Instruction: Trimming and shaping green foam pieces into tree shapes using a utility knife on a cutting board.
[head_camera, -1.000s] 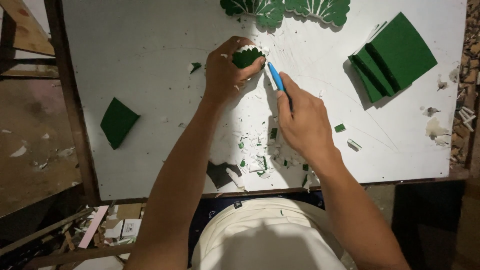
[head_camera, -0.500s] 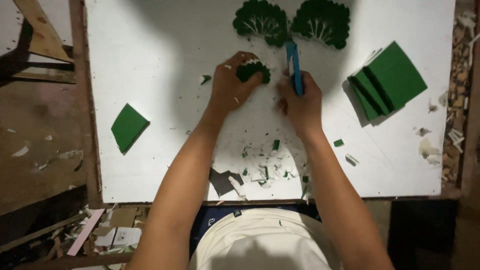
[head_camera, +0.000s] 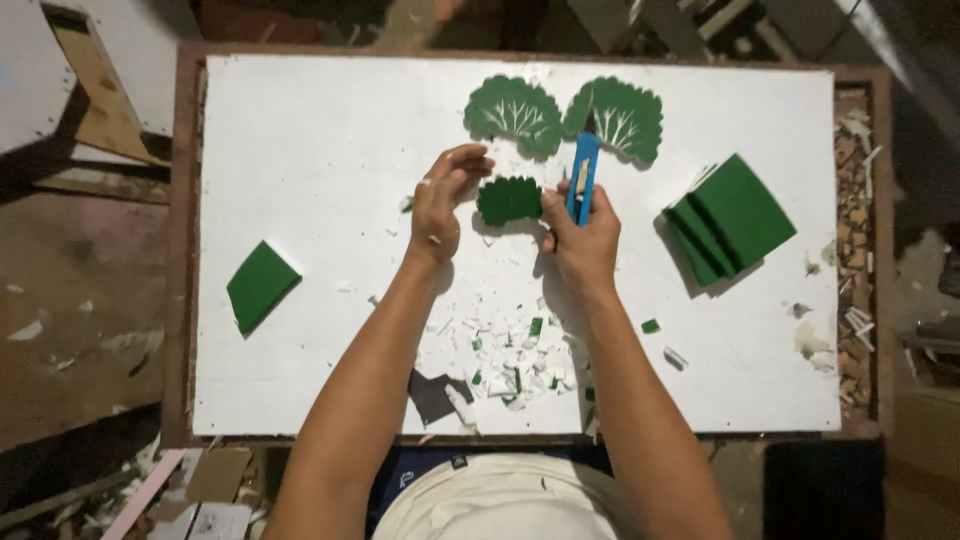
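Observation:
A small green foam piece with a scalloped edge lies on the white board, between my two hands. My left hand hovers just left of it with fingers apart, holding nothing. My right hand grips a blue utility knife that points away from me, and its thumb touches the right edge of the green piece. Two finished green leaf shapes with white veins lie side by side just beyond the hands.
A stack of green foam squares sits to the right, and a single green square lies at the left. White and green offcuts litter the board near me. A wooden frame edge runs round the board, with scraps along the right side.
My left hand has let go of the small green piece and opened beside it. The right hand swung the knife upright, then moved down beside the piece. The view has shifted toward the far edge.

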